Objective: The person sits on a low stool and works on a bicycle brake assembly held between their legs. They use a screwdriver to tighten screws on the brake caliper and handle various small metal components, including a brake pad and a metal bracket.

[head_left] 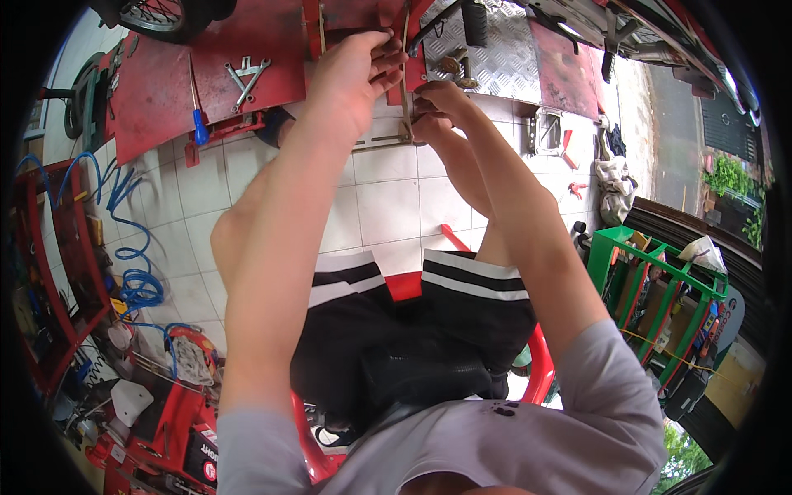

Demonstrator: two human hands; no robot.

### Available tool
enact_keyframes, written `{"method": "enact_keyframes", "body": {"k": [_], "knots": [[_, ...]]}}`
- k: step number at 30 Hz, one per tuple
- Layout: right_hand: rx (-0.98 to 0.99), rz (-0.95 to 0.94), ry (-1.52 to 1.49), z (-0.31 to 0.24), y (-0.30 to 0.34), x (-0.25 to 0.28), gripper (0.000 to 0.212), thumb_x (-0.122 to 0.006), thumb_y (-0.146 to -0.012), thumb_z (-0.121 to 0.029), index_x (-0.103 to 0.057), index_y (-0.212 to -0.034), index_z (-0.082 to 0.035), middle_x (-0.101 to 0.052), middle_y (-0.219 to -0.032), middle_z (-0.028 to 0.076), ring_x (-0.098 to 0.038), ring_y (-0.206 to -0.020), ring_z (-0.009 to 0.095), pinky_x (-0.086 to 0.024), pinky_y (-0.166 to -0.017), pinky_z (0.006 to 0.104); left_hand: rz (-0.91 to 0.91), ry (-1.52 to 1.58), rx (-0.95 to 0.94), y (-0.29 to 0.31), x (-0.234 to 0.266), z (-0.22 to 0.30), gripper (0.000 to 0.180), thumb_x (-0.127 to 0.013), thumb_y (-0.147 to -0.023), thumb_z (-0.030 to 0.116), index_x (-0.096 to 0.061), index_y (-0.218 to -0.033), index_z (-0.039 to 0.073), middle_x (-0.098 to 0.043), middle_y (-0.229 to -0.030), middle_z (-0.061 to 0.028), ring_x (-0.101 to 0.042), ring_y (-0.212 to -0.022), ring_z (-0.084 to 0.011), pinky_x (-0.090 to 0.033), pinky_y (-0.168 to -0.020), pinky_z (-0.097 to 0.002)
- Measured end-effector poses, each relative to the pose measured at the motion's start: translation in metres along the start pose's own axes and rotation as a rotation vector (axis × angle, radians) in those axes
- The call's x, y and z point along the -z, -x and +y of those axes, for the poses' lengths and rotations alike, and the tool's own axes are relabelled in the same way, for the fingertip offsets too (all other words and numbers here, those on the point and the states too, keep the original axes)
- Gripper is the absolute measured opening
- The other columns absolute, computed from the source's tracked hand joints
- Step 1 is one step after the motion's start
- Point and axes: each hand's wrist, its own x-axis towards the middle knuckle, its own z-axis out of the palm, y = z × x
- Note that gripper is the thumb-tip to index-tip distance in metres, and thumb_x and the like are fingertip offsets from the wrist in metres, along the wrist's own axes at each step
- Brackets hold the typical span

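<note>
My left hand (363,70) reaches forward over the near edge of the red lift platform (276,49). Its fingers are apart and point right, close beside a thin, tan metal frame (405,82). Lower down, the bent fingers of my right hand (439,101) close at the right upright of that frame; their tips are partly hidden. The frame's lower crossbar (381,141) hangs just above the tiled floor. A short metal part with round ends (459,69) lies on the diamond-plate section (507,49), right of the frame.
Wrenches (246,84) and a blue-handled screwdriver (200,128) lie on the platform at left. Motorcycle parts and a wheel (157,18) stand above it. A blue air hose (140,285) coils on the floor. A green tool rack (660,280) stands right. I sit on a red chair (540,367).
</note>
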Motion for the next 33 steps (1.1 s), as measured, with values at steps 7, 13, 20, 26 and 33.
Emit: {"method": "enact_keyframes", "body": {"k": [7, 13, 20, 26, 33], "knots": [[0.405, 0.434, 0.436, 0.053, -0.123, -0.020, 0.021, -0.064, -0.080, -0.021, -0.076, -0.097, -0.018, -0.073, -0.091, 0.013, -0.070, -0.090, 0.029, -0.055, -0.082, 0.0373, 0.004, -0.019, -0.037, 0.000, -0.001, 0.002, 0.021, -0.058, -0.092, 0.015, -0.058, -0.107, 0.001, -0.065, -0.102, -0.0095, -0.063, -0.097, -0.0206, -0.048, -0.085, -0.0339], [0.529, 0.475, 0.419, 0.032, -0.122, -0.043, 0.023, -0.066, -0.076, -0.021, -0.077, -0.096, -0.020, -0.071, -0.092, 0.014, -0.067, -0.090, 0.033, -0.053, -0.085, 0.0416, 0.009, -0.050, -0.027, 0.002, 0.000, 0.003, 0.024, -0.058, -0.092, 0.018, -0.058, -0.110, 0.001, -0.065, -0.103, -0.0101, -0.063, -0.097, -0.0199, -0.046, -0.085, -0.0338], [0.653, 0.553, 0.450, 0.039, -0.130, -0.040, 0.024, -0.068, -0.074, -0.019, -0.076, -0.096, -0.016, -0.070, -0.089, 0.015, -0.066, -0.090, 0.034, -0.053, -0.085, 0.0431, -0.049, -0.045, -0.029, 0.001, -0.001, -0.003, 0.024, -0.058, -0.092, 0.018, -0.059, -0.110, 0.001, -0.065, -0.103, -0.0098, -0.063, -0.097, -0.0196, -0.047, -0.084, -0.0331], [0.435, 0.321, 0.579, 0.024, -0.107, -0.021, 0.020, -0.070, -0.075, -0.019, -0.076, -0.093, -0.013, -0.072, -0.087, 0.014, -0.069, -0.086, 0.031, -0.055, -0.081, 0.0377, -0.017, -0.347, -0.059, -0.005, -0.001, -0.006, 0.024, -0.060, -0.091, 0.021, -0.062, -0.106, 0.002, -0.067, -0.097, -0.0085, -0.065, -0.092, -0.0198, -0.050, -0.079, -0.0348], [0.270, -0.353, 0.441, -0.033, 0.011, 0.006, 0.026, -0.073, -0.071, -0.011, -0.074, -0.095, -0.001, -0.071, -0.081, 0.008, -0.067, -0.077, 0.013, -0.053, -0.070, 0.0257, -0.091, -1.456, -0.502, -0.014, 0.018, -0.059, 0.026, -0.069, -0.082, 0.017, -0.065, -0.103, 0.003, -0.069, -0.096, -0.0181, -0.068, -0.091, -0.0317, -0.053, -0.079, -0.0402]]}}
